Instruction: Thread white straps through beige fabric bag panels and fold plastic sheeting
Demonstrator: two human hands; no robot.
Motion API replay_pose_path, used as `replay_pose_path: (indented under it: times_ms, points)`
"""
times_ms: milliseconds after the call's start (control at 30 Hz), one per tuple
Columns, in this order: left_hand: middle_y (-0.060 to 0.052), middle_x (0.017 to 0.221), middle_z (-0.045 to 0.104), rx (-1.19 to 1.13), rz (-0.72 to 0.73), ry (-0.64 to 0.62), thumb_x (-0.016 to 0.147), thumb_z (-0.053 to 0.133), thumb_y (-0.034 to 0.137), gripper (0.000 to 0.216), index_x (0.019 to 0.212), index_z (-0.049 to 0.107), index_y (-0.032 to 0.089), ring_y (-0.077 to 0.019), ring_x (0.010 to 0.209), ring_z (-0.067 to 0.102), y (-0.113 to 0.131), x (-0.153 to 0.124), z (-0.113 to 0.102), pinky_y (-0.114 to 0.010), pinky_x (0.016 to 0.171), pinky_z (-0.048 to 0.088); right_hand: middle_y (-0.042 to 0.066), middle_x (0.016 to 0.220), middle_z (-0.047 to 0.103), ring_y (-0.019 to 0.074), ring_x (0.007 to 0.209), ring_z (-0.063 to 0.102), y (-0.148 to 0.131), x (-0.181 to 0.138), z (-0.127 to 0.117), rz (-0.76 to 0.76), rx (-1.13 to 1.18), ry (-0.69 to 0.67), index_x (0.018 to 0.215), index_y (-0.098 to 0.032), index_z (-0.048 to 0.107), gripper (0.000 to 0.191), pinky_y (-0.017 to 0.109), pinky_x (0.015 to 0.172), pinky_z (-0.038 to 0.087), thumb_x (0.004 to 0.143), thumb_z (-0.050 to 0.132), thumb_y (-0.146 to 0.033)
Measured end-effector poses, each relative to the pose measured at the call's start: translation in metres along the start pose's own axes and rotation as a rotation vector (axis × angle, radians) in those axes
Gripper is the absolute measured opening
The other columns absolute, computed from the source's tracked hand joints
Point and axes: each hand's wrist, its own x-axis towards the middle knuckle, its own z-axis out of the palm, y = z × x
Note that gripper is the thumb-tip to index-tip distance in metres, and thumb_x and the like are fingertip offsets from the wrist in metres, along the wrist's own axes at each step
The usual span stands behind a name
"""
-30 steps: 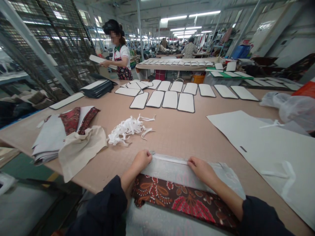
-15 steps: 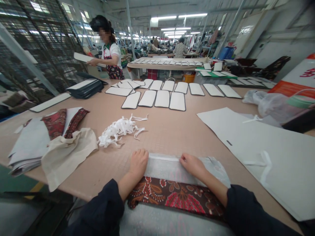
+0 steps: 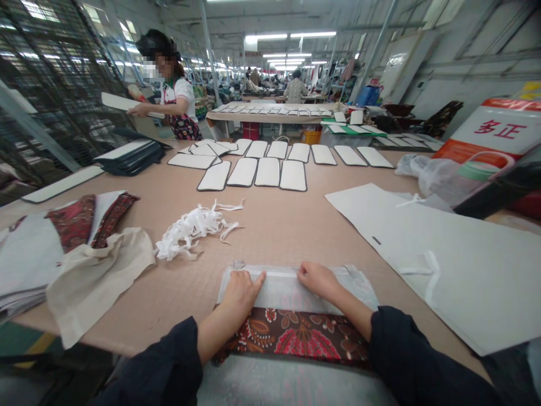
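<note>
A pale, translucent sheet [image 3: 279, 292] lies before me at the table's near side, with a brown and red flowered fabric band [image 3: 304, 335] across it. Along the sheet's far edge runs a narrow white strip [image 3: 281, 274]. My left hand [image 3: 240, 292] presses on the sheet at the strip's left part, thumb spread away from the fingers and touching the strip. At the strip's right end, my right hand [image 3: 319, 279] is closed in a pinch on it; the fingertips are partly hidden.
A heap of white strips [image 3: 192, 228] lies ahead to the left, beside a cream cloth [image 3: 103, 276] and folded flowered fabric [image 3: 76, 217]. Dark-edged white panels [image 3: 267, 171] stand in rows farther back. A large white sheet [image 3: 422, 254] lies right. A co-worker [image 3: 173, 101] holds a panel.
My left hand has shifted inward from the strip's left end, and its thumb now stretches out along it. The right hand stays on the strip. The camera view has turned slightly right.
</note>
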Motion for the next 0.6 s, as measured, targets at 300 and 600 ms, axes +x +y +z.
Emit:
replay_pose_path:
  times_ms: [300,600]
  points:
    - [-0.014,0.096,0.057,-0.212,0.233,0.230,0.082,0.041,0.010,0.027,0.104,0.056,0.009,-0.0255,0.085,0.052,0.058,0.032,-0.016,-0.035,0.065,0.042,0.012,0.085,0.067,0.0224,0.079,0.060,0.006,-0.003,0.000,-0.040,0.000,0.035,0.086,-0.016,0.061,0.024,0.027,0.061,0.035,0.080,0.044,-0.032]
    - [-0.014,0.097,0.056,-0.206,0.259,0.190,0.081,0.040,0.007,0.022,0.093,0.059,0.008,-0.0247,0.090,0.051,0.067,0.045,-0.016,-0.037,0.073,0.045,0.003,0.065,0.064,0.0126,0.061,0.055,0.110,-0.025,-0.017,0.012,0.221,-0.012,0.069,-0.015,0.062,0.021,0.020,0.053,0.033,0.079,0.045,-0.023]
